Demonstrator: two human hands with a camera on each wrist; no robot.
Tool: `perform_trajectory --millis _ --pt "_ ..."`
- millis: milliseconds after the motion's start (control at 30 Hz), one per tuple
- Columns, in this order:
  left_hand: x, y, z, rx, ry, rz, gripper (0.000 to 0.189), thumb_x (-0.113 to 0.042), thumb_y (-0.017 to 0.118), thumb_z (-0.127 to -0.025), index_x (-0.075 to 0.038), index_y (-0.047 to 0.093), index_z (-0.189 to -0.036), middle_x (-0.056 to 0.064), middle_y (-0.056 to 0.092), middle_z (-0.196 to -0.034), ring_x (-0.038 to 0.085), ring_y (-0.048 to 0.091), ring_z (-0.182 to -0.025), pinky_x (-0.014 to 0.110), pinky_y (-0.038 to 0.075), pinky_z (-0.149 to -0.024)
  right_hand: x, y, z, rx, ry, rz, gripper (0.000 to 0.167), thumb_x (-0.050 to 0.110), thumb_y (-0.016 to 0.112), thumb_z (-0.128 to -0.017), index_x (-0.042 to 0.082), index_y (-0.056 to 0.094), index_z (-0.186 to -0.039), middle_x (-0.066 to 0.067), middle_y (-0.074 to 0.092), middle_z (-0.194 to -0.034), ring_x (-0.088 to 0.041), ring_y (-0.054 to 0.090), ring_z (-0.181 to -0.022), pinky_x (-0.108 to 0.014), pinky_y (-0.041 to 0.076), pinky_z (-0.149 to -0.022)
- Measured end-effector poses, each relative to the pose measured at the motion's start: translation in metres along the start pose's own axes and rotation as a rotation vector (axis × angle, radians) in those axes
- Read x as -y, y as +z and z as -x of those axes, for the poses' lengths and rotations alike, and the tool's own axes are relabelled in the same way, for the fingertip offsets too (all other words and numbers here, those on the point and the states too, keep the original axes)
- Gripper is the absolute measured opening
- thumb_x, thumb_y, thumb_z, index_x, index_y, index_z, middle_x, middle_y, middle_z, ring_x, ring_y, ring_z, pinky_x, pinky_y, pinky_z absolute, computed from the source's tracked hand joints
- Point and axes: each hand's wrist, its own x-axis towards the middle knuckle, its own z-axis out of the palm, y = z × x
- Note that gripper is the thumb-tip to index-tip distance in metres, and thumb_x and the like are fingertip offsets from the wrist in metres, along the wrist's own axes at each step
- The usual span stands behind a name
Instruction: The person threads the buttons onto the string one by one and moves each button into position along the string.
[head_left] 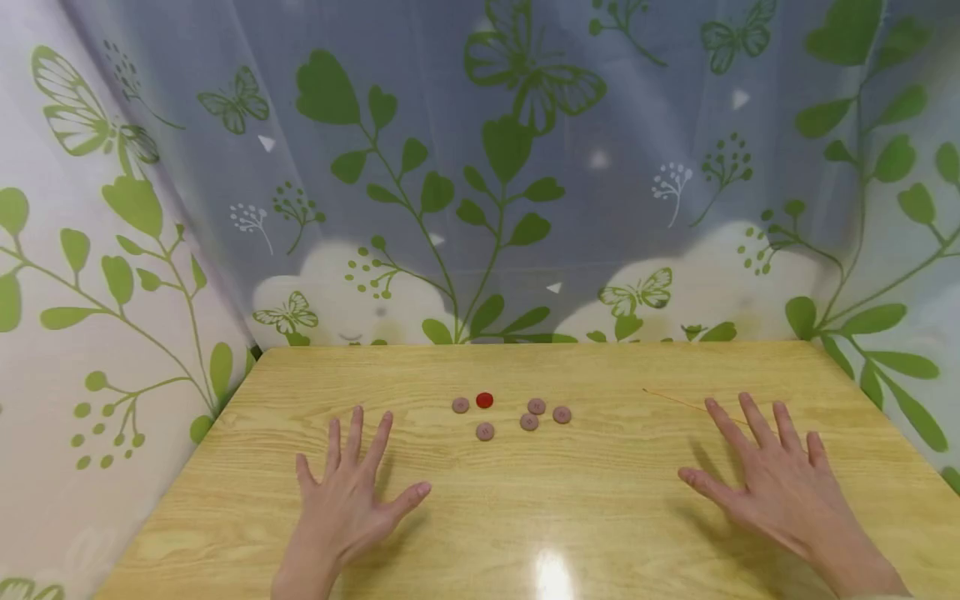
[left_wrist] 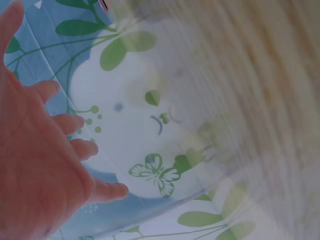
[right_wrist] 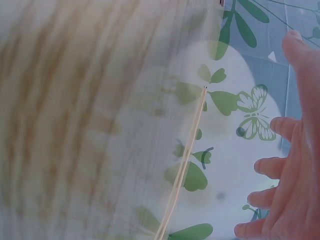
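My left hand (head_left: 348,500) hovers palm down over the left part of the table with its fingers spread, holding nothing. On the right, my right hand (head_left: 787,492) is spread the same way, its shadow falling on the wood below. Several mauve buttons (head_left: 485,432) lie flat between the hands, towards the back. Among them is one red disc (head_left: 484,400), a button by its size. A thin orange strand (head_left: 671,398) with a dark tip lies on the table, partly hidden behind the right fingers. The right wrist view shows the strand (right_wrist: 180,175) beside that hand.
The wooden table (head_left: 525,525) has a glossy top with a bright reflection near the front. A curtain (head_left: 420,250) printed with leaves and butterflies hangs along its back edge, and similar cloth (head_left: 60,358) lines the left side.
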Motion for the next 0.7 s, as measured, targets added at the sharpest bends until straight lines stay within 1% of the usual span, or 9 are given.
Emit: perform_trajectory --millis 167,367,500,600,700 --pt "0.0005 0.0007 -0.0020 0.009 -0.003 -0.001 0.096 -0.078 0.052 -0.089 -0.027 0.020 -0.165 0.019 0.010 -0.172 0.052 0.005 -0.156 0.090 0.009 -0.105 -0.0011 0.0005 0.0005 -0.013 -0.006 0.015 0.095 0.072 0.065 -0.085 0.029 0.029 -0.162 -0.028 0.035 -0.160 -0.064 0.033 -0.138 -0.081 0.027 -0.096" --pt "0.0003 0.0004 -0.0039 0.041 -0.008 0.003 0.097 -0.079 0.051 -0.089 -0.028 0.018 -0.165 0.019 0.007 -0.172 0.052 0.003 -0.156 0.090 0.007 -0.105 -0.0019 -0.0017 -0.0003 0.026 0.014 0.011 0.095 0.072 0.063 -0.087 0.028 0.025 -0.163 -0.028 0.031 -0.162 -0.064 0.030 -0.140 -0.081 0.027 -0.097" --pt "-0.0004 0.0005 -0.0057 0.056 -0.004 0.024 0.097 -0.078 0.052 -0.089 -0.029 0.017 -0.165 0.019 0.007 -0.172 0.053 0.003 -0.156 0.090 0.006 -0.104 -0.0022 -0.0021 -0.0025 0.055 0.026 -0.009 0.094 0.071 0.060 -0.090 0.027 0.023 -0.164 -0.029 0.027 -0.164 -0.064 0.028 -0.142 -0.082 0.027 -0.098" --pt "-0.0011 0.0012 -0.0071 0.060 0.011 0.048 0.096 -0.076 0.054 -0.090 -0.028 0.018 -0.165 0.019 0.008 -0.172 0.053 0.005 -0.156 0.090 0.008 -0.105 -0.0036 -0.0012 -0.0053 0.084 0.033 -0.047 0.093 0.068 0.060 -0.092 0.025 0.021 -0.164 -0.030 0.026 -0.164 -0.064 0.028 -0.142 -0.083 0.027 -0.099" --pt "-0.0032 0.0017 -0.0098 0.048 0.046 0.084 0.095 -0.073 0.057 -0.090 -0.027 0.021 -0.165 0.019 0.012 -0.172 0.054 0.009 -0.155 0.089 0.012 -0.105 -0.0054 0.0006 -0.0093 0.107 0.031 -0.079 0.091 0.065 0.061 -0.093 0.021 0.022 -0.164 -0.032 0.028 -0.162 -0.064 0.030 -0.141 -0.084 0.029 -0.098"
